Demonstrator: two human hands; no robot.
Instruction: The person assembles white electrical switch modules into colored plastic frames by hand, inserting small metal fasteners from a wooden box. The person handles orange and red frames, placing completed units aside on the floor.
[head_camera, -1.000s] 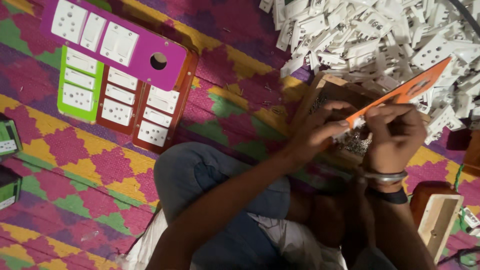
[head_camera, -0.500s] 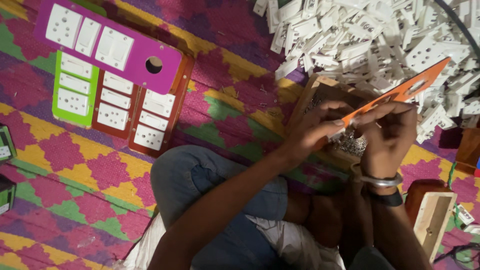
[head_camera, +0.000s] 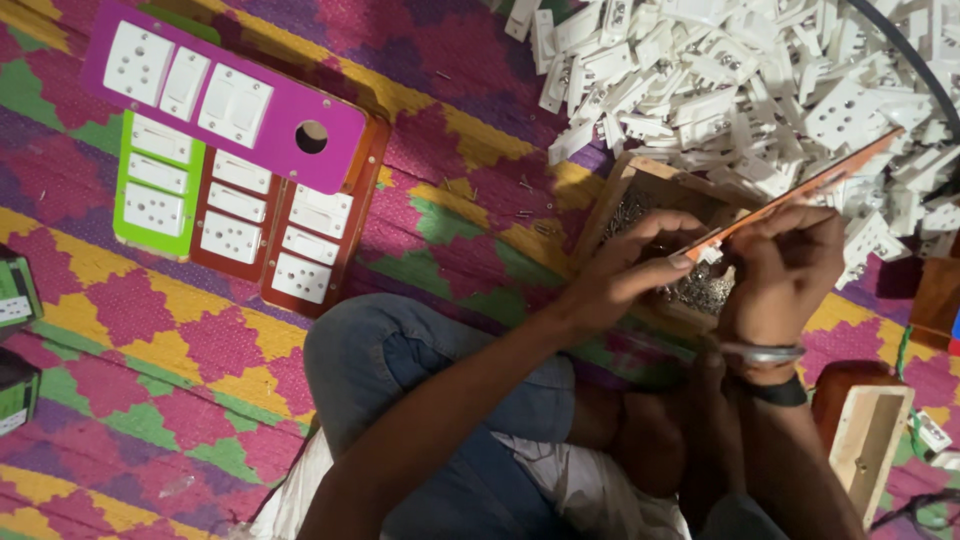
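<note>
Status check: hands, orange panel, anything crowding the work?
Left hand and right hand both grip orange panel, held edge-on over wooden tray. White switch pile crowds behind.

four switch panels (head_camera: 225, 100), two hands (head_camera: 620, 275)

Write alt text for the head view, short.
Seen from above, a seated person's left hand and right hand hold an orange panel edge-on over a wooden box of small screws. A heap of white switch and socket modules lies beyond; finished purple, green and brown switch boards lie on a colourful woven mat.
</note>
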